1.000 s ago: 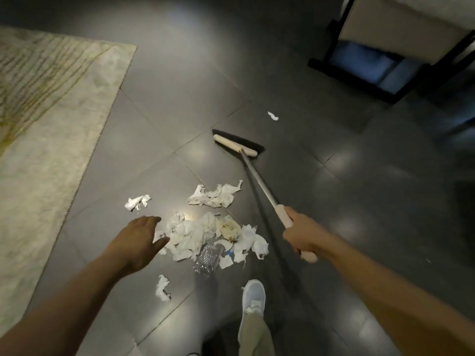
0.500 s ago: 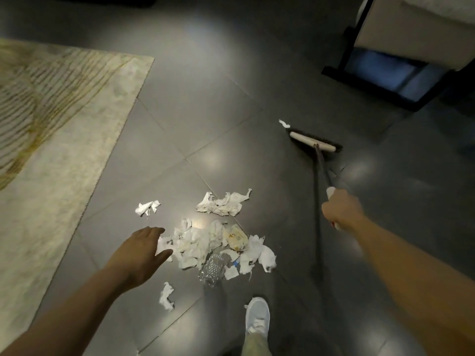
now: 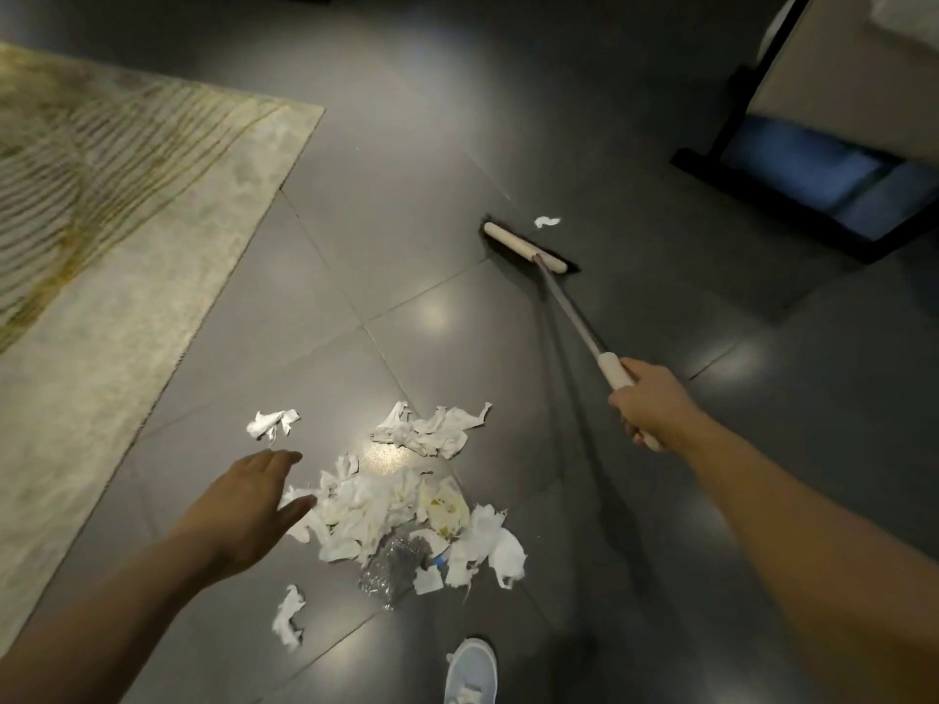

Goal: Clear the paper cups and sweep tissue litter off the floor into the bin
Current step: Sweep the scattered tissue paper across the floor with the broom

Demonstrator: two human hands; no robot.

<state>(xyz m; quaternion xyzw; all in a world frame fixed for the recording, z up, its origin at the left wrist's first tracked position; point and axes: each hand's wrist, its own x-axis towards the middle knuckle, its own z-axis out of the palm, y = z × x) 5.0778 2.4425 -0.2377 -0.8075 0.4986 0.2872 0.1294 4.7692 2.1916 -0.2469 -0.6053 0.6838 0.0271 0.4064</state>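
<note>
My right hand (image 3: pixel 645 403) grips the single broom (image 3: pixel 523 246), which reaches far beyond the tissue pile (image 3: pixel 376 510). My left hand (image 3: pixel 254 505) hovers flat-fingered at the pile's left edge. One crushed bottle (image 3: pixel 391 566) lies in the pile. I count four loose scraps: one just beyond the pile (image 3: pixel 432 424), one beyond-left (image 3: pixel 272 424), one near-left (image 3: pixel 289 614), one far beyond (image 3: pixel 547 222).

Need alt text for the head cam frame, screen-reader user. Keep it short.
A person's right hand grips a broom, its head just short of a small tissue scrap on a dark tiled floor. Nearer, the open left hand hovers at the edge of a pile of crumpled tissues, with a pale rug at left and one shoe below.
</note>
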